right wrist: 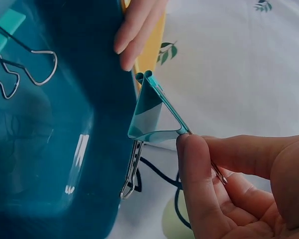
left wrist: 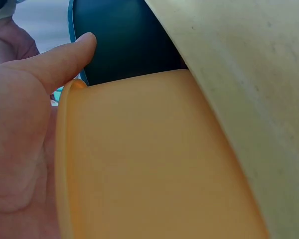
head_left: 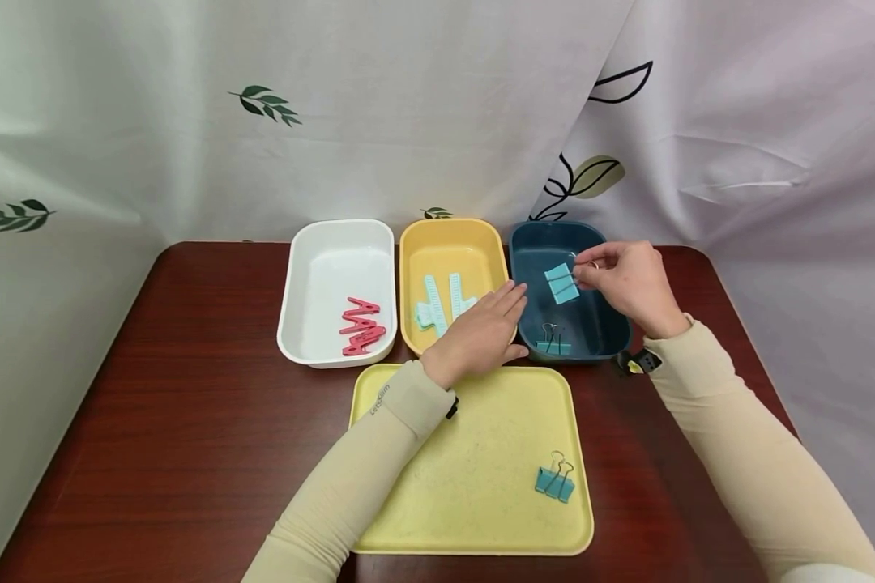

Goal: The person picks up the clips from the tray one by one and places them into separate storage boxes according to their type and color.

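Note:
My right hand [head_left: 627, 279] pinches a teal binder clip [head_left: 561, 283] by its wire handle over the dark blue bin [head_left: 535, 243]; in the right wrist view the binder clip [right wrist: 152, 112] hangs from thumb and finger [right wrist: 199, 164]. Another teal clip [head_left: 552, 340] lies in that bin. My left hand [head_left: 481, 332] rests flat with straight fingers on the front rim of the yellow bin [head_left: 448, 235], its fingertips [head_left: 514, 293] reaching toward the blue bin; the left wrist view shows the palm [left wrist: 20, 149] against the yellow bin's rim [left wrist: 65, 124]. One more teal clip [head_left: 555, 482] lies on the yellow tray [head_left: 474, 461].
A white bin [head_left: 339, 243] at the left holds red clothespins [head_left: 360, 325]. The yellow bin holds pale teal clips [head_left: 441, 301]. All stand on a dark wooden table [head_left: 189, 405] backed by a white leaf-print curtain [head_left: 335, 105].

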`<state>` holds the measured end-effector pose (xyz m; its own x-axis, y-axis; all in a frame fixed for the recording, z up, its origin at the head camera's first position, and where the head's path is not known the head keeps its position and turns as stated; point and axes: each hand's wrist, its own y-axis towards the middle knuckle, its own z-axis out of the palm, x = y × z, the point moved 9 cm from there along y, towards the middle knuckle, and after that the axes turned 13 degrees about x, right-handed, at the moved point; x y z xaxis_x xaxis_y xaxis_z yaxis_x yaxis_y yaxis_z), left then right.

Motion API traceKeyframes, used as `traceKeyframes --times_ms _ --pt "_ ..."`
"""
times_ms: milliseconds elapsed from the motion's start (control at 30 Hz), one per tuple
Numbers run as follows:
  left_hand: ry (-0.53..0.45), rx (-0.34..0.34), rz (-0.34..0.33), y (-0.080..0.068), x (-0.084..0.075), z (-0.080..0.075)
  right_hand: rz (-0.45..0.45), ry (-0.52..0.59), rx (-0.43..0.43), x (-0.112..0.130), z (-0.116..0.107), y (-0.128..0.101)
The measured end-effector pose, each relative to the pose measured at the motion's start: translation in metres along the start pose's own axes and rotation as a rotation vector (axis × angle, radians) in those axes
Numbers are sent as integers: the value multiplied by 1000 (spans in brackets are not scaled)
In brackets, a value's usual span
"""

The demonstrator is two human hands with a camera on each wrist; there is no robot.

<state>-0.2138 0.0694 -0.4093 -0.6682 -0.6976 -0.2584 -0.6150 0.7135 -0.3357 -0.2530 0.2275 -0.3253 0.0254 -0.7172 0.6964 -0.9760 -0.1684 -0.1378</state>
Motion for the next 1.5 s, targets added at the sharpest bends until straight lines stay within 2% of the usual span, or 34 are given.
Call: traceKeyframes --times_ms 267,700,967,1133,1500 --pt "-5 -2 -2 1 0 1 44 30 3 -10 3 22" --pt "-1 5 -2 1 0 1 79 107 90 -24 17 55" --pt "3 1 -1 1 0 0 179 199 174 -42 31 68" --pt "21 1 -6 1 -1 -2 209 245 206 -45 38 74" --pt "40 -1 -4 1 -2 -2 258 182 251 -49 54 79"
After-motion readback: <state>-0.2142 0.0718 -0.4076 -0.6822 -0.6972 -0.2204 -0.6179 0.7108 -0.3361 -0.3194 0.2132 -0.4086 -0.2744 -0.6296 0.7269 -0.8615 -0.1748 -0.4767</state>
